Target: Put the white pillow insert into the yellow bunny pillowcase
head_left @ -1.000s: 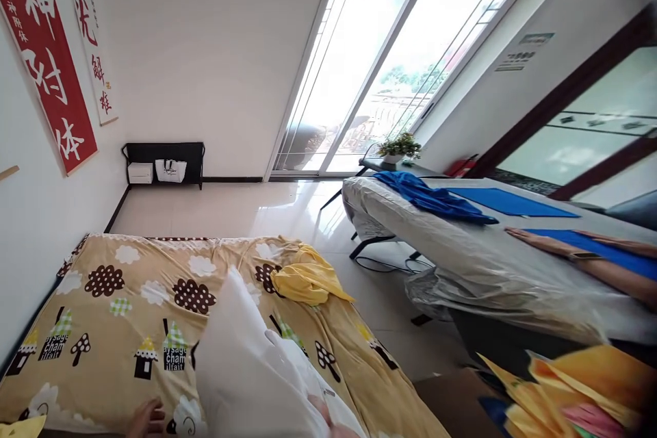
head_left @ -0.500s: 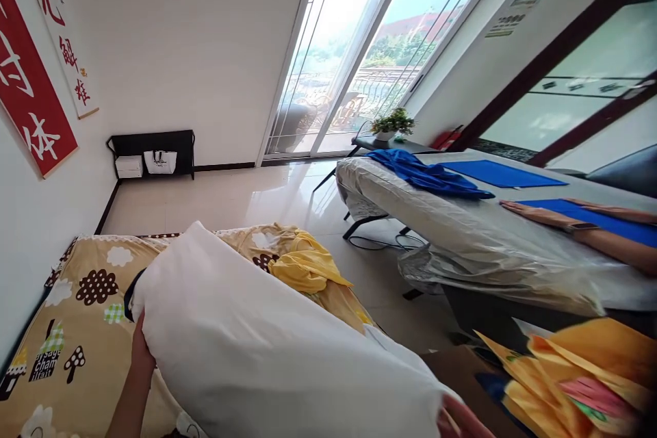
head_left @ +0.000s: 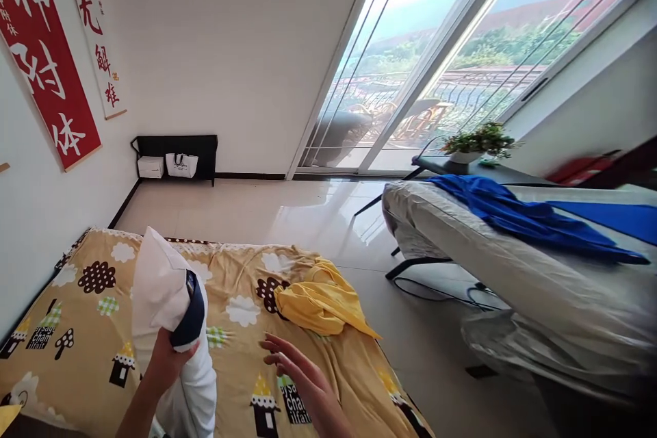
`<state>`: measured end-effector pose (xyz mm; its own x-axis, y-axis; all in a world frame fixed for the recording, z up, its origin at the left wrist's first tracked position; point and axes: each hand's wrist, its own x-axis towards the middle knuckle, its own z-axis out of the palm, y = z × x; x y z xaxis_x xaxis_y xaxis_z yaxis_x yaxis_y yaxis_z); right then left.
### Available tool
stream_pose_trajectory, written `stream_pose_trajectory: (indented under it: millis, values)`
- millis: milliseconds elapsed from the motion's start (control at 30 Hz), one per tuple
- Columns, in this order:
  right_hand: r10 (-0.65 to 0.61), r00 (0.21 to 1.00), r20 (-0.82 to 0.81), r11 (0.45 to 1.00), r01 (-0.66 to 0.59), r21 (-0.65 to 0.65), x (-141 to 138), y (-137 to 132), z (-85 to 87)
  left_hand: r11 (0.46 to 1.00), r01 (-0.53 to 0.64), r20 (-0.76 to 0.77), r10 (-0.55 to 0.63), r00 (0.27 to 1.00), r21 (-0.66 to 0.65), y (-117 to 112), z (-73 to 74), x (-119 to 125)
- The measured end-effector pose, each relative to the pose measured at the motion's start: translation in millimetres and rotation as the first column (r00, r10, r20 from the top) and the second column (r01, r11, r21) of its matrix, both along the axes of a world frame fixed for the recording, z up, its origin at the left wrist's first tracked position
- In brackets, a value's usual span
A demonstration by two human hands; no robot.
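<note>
My left hand [head_left: 165, 361] is closed on a white pillow [head_left: 160, 287] with a dark blue patch [head_left: 191, 311], holding it on end above the bed. My right hand [head_left: 300, 373] hovers beside it with its fingers spread and nothing in them. Both hands are over a bed with a tan patterned cover [head_left: 97, 301] showing trees and houses. A crumpled yellow cloth [head_left: 321, 301] lies on the cover just beyond my right hand.
A plastic-wrapped table [head_left: 513, 280] at right carries a blue garment [head_left: 513, 215] and a blue mat [head_left: 621, 219]. Behind it stands a small table with a potted plant [head_left: 475, 144]. A black rack [head_left: 177, 157] with bags stands against the far wall. Tiled floor [head_left: 287, 212] runs to sliding glass doors [head_left: 410, 68].
The pillow has swung from lying across both hands to standing on end in my left hand. My right hand has let go and opened. The view has turned left; the other person's arms have left the frame.
</note>
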<state>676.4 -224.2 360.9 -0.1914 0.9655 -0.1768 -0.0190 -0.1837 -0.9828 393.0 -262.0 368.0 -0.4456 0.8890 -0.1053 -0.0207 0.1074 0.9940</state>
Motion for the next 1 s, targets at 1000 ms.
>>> stream_pose_trajectory:
  millis: [1000]
  values:
    - [-0.217,0.816,-0.535,0.892,-0.057,-0.448,-128.7,-16.5,6.7,0.999,-0.006,-0.460,-0.019,0.888,-0.051,-42.8,-77.6,10.0]
